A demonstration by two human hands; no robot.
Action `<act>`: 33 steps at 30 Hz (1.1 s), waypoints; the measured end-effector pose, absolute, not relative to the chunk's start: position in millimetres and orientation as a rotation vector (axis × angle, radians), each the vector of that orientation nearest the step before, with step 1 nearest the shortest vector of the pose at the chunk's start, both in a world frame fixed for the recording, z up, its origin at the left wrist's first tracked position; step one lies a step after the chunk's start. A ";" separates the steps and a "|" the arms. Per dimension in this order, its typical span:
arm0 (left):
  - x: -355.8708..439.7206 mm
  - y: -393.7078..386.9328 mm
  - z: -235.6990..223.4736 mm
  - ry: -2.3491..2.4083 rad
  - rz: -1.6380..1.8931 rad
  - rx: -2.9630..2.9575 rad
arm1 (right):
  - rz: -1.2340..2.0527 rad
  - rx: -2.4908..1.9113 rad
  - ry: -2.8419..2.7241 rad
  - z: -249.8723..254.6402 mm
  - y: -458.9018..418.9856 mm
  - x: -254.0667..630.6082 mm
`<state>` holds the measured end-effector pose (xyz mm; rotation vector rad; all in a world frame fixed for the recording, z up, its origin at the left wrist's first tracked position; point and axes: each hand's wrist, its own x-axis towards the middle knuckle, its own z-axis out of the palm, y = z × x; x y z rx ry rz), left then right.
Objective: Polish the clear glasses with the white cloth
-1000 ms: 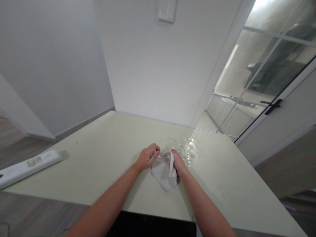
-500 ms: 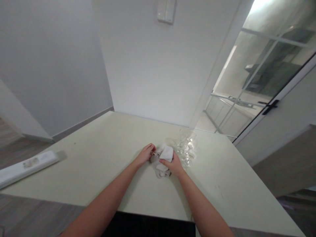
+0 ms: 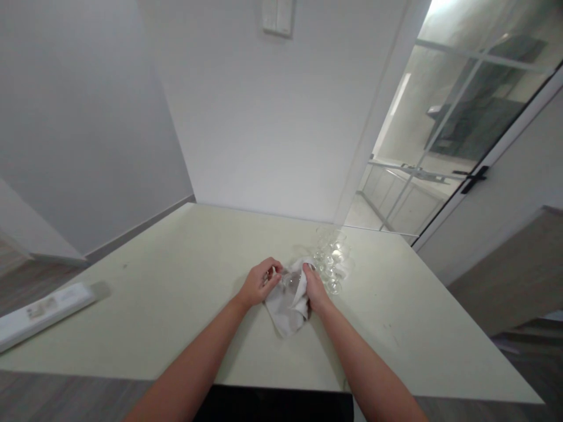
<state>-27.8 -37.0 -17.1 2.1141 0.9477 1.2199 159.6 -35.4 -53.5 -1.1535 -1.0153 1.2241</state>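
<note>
Steadying a clear glass (image 3: 292,280) in left hand (image 3: 258,283) fingers, right hand (image 3: 315,292) fingers gripping white cloth (image 3: 287,303) around it; more glasses (image 3: 333,262) standing at two o'clock on tabletop (image 3: 176,293).

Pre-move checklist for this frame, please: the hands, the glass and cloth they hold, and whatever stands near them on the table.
1. Left hand grips one end of the glass: ok.
2. Right hand presses the white cloth against the glass: ok.
3. Glass lifted off the table or resting on it: cannot tell.
4. Cluster of clear glasses stands upright just beyond the right hand, apart from it: ok.
5. Cloth hangs below the hands, its lower corner touching the table: cannot tell.
6. White box lies far left, well away from both hands: ok.
</note>
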 end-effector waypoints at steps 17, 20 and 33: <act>-16.6 -19.8 -31.0 1.115 1.029 1.508 | 1.168 -1.011 -0.874 -54.1 -29.0 161.7; -17.5 -16.9 -32.1 1.137 1.057 1.469 | 1.170 -0.987 -0.892 -51.5 -31.6 161.4; -16.8 -16.9 -35.3 1.090 1.074 1.459 | 1.221 -0.935 -0.888 -49.9 -32.8 157.3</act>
